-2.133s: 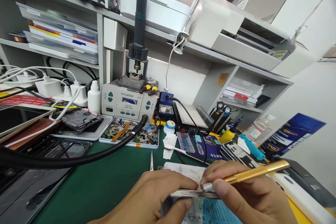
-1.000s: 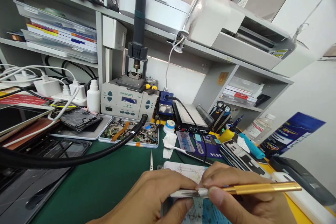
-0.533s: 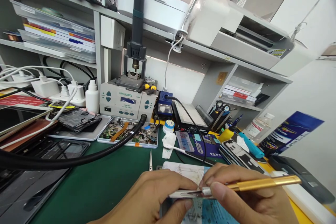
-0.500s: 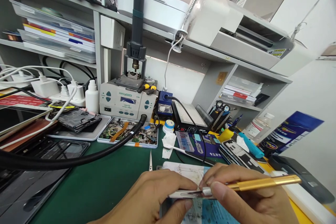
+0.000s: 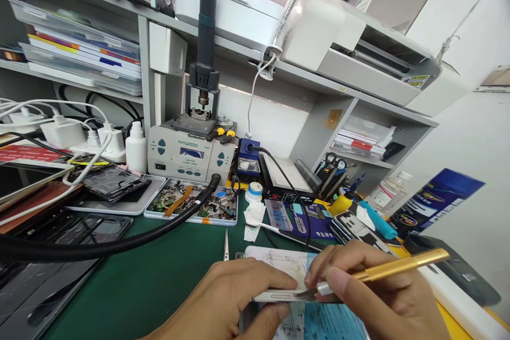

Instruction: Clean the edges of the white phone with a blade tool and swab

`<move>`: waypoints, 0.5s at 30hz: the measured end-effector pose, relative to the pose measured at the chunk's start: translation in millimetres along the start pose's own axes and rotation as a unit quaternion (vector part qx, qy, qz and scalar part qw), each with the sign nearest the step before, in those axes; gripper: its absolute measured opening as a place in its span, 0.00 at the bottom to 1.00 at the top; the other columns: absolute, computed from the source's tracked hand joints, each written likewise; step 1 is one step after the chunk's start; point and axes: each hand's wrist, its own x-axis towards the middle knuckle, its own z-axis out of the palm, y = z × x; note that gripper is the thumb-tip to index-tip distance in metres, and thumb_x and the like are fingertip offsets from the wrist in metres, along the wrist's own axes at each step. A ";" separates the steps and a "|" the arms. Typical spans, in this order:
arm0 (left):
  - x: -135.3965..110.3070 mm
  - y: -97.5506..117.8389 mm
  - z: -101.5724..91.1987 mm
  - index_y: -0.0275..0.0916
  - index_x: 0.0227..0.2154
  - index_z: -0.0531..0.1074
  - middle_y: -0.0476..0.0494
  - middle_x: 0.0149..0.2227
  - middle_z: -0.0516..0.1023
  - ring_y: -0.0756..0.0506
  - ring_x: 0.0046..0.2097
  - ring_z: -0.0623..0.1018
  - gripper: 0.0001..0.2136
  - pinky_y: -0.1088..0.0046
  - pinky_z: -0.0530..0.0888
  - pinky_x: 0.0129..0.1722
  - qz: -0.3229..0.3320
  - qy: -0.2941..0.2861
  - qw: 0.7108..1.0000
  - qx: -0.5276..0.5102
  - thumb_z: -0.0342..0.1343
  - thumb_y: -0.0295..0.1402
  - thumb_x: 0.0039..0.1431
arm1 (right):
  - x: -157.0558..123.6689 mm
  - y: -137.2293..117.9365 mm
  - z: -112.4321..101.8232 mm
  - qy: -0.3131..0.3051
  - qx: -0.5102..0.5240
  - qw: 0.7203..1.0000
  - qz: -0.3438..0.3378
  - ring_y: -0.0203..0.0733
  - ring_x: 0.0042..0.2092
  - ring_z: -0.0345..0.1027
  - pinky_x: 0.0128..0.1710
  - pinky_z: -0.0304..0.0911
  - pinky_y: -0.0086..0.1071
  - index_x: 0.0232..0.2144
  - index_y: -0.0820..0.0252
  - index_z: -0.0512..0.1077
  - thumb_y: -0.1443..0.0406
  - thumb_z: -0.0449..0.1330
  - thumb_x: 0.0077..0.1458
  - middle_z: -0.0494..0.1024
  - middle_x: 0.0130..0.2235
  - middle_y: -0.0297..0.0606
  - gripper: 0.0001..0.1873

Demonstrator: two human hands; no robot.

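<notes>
Left hand (image 5: 231, 303) pinches frame (image 5: 279, 295), right hand's (image 5: 378, 305) knife (image 5: 398, 266) touching.

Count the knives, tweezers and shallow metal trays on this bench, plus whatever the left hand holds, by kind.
Gold-handled craft knife: 1, in the right hand's grip
Thin silver metal part: 1, pinched by the left hand
Pointed silver tweezers: 1, lying on the green mat
Shallow metal trays: 2, the small-parts tray and the tray under a dark phone panel
Total: 5
</notes>
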 end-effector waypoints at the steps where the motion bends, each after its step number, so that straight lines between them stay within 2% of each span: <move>1: -0.1 -0.1 0.2 0.55 0.51 0.79 0.53 0.50 0.83 0.44 0.54 0.79 0.14 0.72 0.72 0.57 0.004 0.004 1.000 0.001 0.58 0.34 0.66 | 0.5 1.3 -1.4 -0.010 0.003 1.000 -0.011 0.43 0.33 0.77 0.31 0.73 0.27 0.28 0.55 0.79 0.56 0.62 0.64 0.82 0.30 0.39 0.15; 4: -0.9 -1.3 0.2 0.55 0.51 0.79 0.53 0.50 0.83 0.44 0.54 0.79 0.13 0.73 0.72 0.57 0.009 0.014 1.000 0.011 0.58 0.35 0.66 | 0.5 3.4 -3.1 -0.015 0.004 1.000 -0.017 0.43 0.33 0.77 0.31 0.73 0.27 0.29 0.55 0.78 0.57 0.61 0.65 0.81 0.30 0.38 0.14; 8: -0.1 -3.6 -1.7 0.57 0.52 0.78 0.53 0.52 0.82 0.42 0.57 0.78 0.14 0.70 0.73 0.58 0.002 0.000 0.999 0.036 0.58 0.37 0.66 | -1.0 2.3 -2.6 -0.014 0.001 1.000 -0.002 0.43 0.33 0.76 0.31 0.72 0.27 0.29 0.56 0.77 0.56 0.60 0.66 0.81 0.30 0.39 0.15; 15: 0.2 -4.8 -1.4 0.58 0.50 0.79 0.56 0.49 0.84 0.45 0.52 0.81 0.12 0.73 0.75 0.55 0.024 0.020 0.998 0.047 0.59 0.38 0.65 | -2.2 1.6 -2.5 -0.027 0.006 0.999 0.015 0.43 0.33 0.75 0.31 0.71 0.28 0.30 0.57 0.77 0.55 0.61 0.65 0.81 0.30 0.40 0.16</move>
